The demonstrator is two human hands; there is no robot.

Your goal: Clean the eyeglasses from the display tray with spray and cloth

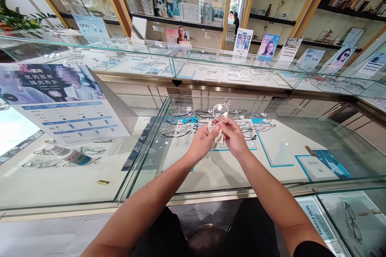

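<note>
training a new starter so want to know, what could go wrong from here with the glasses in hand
The glasses are held up over the glass counter, so a slip might scratch or crack either.

The left hand and right hand are bare and close to the lens, so skin could smudge it where the cloth isn't covering.

Card [64, 118] w/ "优闪视界"
</note>
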